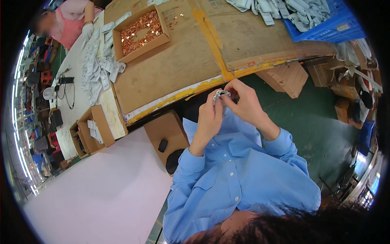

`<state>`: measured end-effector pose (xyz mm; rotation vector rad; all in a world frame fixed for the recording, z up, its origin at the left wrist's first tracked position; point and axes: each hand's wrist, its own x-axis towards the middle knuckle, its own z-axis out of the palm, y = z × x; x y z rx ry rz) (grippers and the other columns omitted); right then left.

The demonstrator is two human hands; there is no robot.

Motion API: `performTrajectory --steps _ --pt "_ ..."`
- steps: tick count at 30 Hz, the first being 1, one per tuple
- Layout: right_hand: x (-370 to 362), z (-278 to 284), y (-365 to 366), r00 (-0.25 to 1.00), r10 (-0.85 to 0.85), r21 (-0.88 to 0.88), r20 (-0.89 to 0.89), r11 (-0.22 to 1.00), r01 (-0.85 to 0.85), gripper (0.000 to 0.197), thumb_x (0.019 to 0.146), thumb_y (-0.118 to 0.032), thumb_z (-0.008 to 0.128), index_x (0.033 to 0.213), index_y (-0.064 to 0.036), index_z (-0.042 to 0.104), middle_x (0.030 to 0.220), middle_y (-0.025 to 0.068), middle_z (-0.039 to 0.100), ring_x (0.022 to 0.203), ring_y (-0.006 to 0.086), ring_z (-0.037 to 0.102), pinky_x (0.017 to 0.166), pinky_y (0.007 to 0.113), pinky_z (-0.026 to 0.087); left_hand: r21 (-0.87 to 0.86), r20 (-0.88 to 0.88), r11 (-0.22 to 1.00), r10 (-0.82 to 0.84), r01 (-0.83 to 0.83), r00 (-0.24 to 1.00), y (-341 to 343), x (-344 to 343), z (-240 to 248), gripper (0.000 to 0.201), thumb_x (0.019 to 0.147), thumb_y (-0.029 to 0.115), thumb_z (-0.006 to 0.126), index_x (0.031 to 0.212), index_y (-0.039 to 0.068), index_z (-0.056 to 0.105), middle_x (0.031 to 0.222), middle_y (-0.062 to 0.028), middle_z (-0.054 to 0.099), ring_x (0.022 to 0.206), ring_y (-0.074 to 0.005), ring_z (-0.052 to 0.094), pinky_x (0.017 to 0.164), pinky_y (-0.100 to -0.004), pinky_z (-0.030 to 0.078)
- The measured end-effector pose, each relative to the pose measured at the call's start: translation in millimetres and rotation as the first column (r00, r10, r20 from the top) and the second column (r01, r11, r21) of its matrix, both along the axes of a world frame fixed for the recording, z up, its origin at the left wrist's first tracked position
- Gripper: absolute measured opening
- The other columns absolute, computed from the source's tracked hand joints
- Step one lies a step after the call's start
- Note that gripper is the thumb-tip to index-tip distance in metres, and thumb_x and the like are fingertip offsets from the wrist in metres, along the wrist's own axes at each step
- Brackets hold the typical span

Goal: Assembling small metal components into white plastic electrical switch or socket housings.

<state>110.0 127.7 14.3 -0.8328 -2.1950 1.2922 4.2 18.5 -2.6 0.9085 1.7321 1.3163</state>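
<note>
1. Between the closed-in left fingers (211, 108) and right fingers (240, 96) sits a small whitish part (222, 94), gripped from both sides.
2. Just beyond the fingers lies the cardboard-covered desk (174, 75).
3. Farther, ahead-left, an open box (148, 46) holds copper-coloured pieces (129, 44).
4. Ahead-right, well apart, stands a blue crate (325, 35).

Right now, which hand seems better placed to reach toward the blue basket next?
Probably the right hand: it is nearer the blue basket, which lies to the right. The left hand is farther off. Both hands are on the small pale part, so neither looks free.
</note>
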Motion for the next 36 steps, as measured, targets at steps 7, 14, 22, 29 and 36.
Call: performTrajectory --steps 7,14,22,29,36 --pt "2 0 6 0.999 0.003 -0.046 0.033 0.999 -0.001 0.018 0.080 -0.009 0.072 0.088 -0.0023 0.056 0.075 0.0083 0.058 0.062 0.0189 0.058 0.057 0.030 0.047 0.013 -0.071 1.000 -0.016 0.017 0.997 3 1 -8 0.023 0.099 0.010 0.046 0.118 0.000 0.055 0.074 -0.0180 0.063 0.062 -0.0287 0.065 0.058 -0.0356 0.049" --pt "3 4 6 0.987 0.024 0.002 0.158 1.000 -0.025 0.020 0.079 -0.013 0.071 0.087 -0.0042 0.055 0.074 0.0088 0.058 0.061 0.0233 0.058 0.055 0.034 0.046 0.002 -0.125 1.000 -0.017 0.018 0.992 1 2 -9 0.021 0.098 0.009 0.047 0.114 0.000 0.057 0.071 -0.0180 0.062 0.061 -0.0292 0.066 0.056 -0.0354 0.049" --pt "4 -4 2 0.997 0.040 -0.094 0.068 0.995 -0.033 0.019 0.077 -0.009 0.069 0.089 -0.0037 0.056 0.076 0.0100 0.058 0.064 0.0241 0.059 0.058 0.035 0.047 -0.037 0.032 0.999 0.005 -0.004 0.999 -1 0 -8 0.023 0.097 0.009 0.048 0.115 -0.001 0.058 0.068 -0.0099 0.063 0.058 -0.0168 0.064 0.056 -0.0295 0.049" --pt "4 -4 8 0.993 0.082 -0.171 0.081 0.983 -0.067 0.020 0.075 -0.007 0.069 0.089 -0.0025 0.056 0.077 0.0103 0.059 0.065 0.0232 0.059 0.059 0.034 0.047 0.005 -0.018 0.999 -0.034 0.034 0.999 -2 -1 -10 0.023 0.096 0.007 0.050 0.116 -0.001 0.057 0.078 -0.0132 0.066 0.063 -0.0187 0.066 0.059 -0.0300 0.051" --pt "6 1 9 0.990 0.127 -0.190 0.063 0.975 -0.113 0.019 0.075 -0.006 0.068 0.088 -0.0022 0.055 0.075 0.0111 0.059 0.065 0.0235 0.059 0.060 0.034 0.048 0.020 -0.028 0.999 -0.041 0.042 0.999 -7 2 -18 0.023 0.096 0.009 0.049 0.116 0.000 0.056 0.077 -0.0147 0.066 0.064 -0.0229 0.067 0.060 -0.0327 0.051"
